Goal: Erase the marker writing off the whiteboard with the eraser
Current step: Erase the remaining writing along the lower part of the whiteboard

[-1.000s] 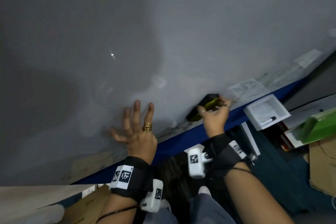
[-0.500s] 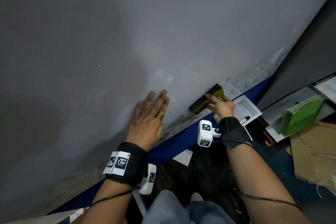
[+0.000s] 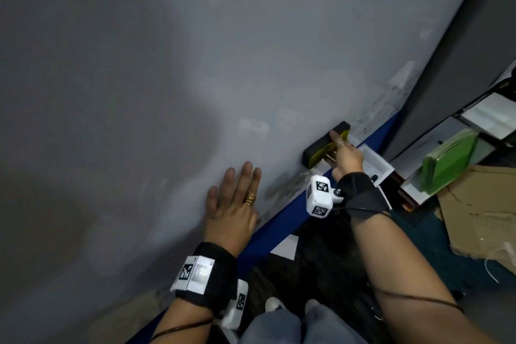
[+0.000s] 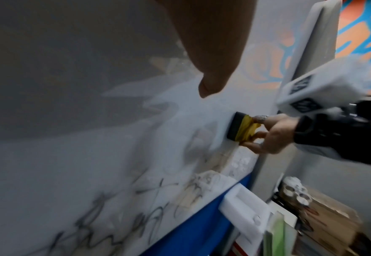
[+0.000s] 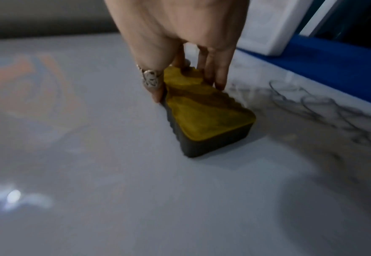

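Observation:
The whiteboard fills most of the head view, with a blue bottom edge. My right hand grips the eraser, yellow-backed with a dark felt pad, and holds it flat against the board near the lower right. The right wrist view shows thumb and fingers pinching the eraser by its sides. Smeared black marker writing runs along the board's lower strip, also visible as marker writing beside the eraser. My left hand lies flat on the board with straight fingers, left of the eraser.
A white tray with a marker hangs at the board's blue edge just behind my right hand. Green folders, cardboard and boxes sit on the floor at right. A grey panel borders the board's right side.
The head view has swung right and closer. My left hand's spread fingers have come together and lie flat. The right hand has slid the eraser up and to the right along the lower board.

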A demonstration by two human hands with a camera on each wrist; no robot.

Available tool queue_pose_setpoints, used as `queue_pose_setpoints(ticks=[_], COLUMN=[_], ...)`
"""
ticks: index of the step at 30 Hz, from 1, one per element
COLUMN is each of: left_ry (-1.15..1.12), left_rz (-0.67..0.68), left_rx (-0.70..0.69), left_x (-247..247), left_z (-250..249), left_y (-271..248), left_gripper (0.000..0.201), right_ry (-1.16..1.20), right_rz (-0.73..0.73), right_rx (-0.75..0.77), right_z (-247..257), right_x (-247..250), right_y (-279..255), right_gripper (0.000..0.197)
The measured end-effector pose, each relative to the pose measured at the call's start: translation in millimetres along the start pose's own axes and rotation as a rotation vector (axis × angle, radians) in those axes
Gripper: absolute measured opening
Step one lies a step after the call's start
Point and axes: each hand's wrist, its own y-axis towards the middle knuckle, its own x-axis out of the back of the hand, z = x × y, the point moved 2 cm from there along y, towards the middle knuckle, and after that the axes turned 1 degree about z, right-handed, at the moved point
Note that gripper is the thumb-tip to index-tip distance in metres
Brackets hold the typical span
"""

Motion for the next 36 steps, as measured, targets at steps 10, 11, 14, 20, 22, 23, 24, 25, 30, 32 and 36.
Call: queue_pose_setpoints(ticks=[10, 11, 14, 20, 22, 23, 24, 25, 30, 32, 36], left_ry=[-0.152, -0.190, -0.285, -0.364, -0.327, -0.309, -0.283, -0.241, -0.126, -0.082, -0.014], left_rz=[-0.017, -0.025, -0.051, -0.030, -0.051, -0.043, -0.021, -0.010, 0.030, 0.049, 0.164], left_rx=[-0.169, -0.189, -0.234, -0.273, -0.303, -0.311, -0.318, -0.319, -0.327, -0.318, -0.262], left_x=[21.4, 23.7, 30.8, 37.1, 35.8, 35.3, 35.1, 35.6, 34.6, 36.8, 34.6], left_z=[-34.3, -35.6, -40.6, -56.4, -67.6, -74.4, -82.3, -90.4, -132.8, -151.4, -188.2], left_y=[63.4, 68.2, 81.9, 113.6, 123.7, 129.1, 136.0, 143.5, 187.8, 212.2, 256.1], left_gripper=[0.098, 0.095, 0.078, 0.070, 0.073, 0.082, 0.092, 0.099, 0.088, 0.086, 0.087], right_ry=[-0.057, -0.062, -0.072, -0.132, -0.146, -0.161, -0.176, -0.188, -0.289, -0.303, -0.262], right_rz=[0.137, 0.137, 0.090, -0.020, -0.046, -0.061, -0.070, -0.079, -0.124, -0.126, -0.140], right_rx=[0.094, 0.097, 0.109, 0.110, 0.105, 0.107, 0.109, 0.108, 0.100, 0.080, 0.039], right_z=[-42.6, -39.3, -25.2, 17.6, 34.3, 40.9, 47.8, 53.6, 72.5, 80.5, 105.9], right_x=[-8.6, -8.3, -7.3, -0.8, 3.9, 7.0, 9.8, 12.4, 25.5, 35.4, 52.4], right_y=[-49.4, -48.0, -31.4, 33.5, 54.2, 64.4, 73.8, 83.8, 129.7, 153.0, 191.8], right_gripper=[0.010, 0.012, 0.020, 0.008, 0.021, 0.025, 0.025, 0.021, 0.013, 0.018, 0.033])
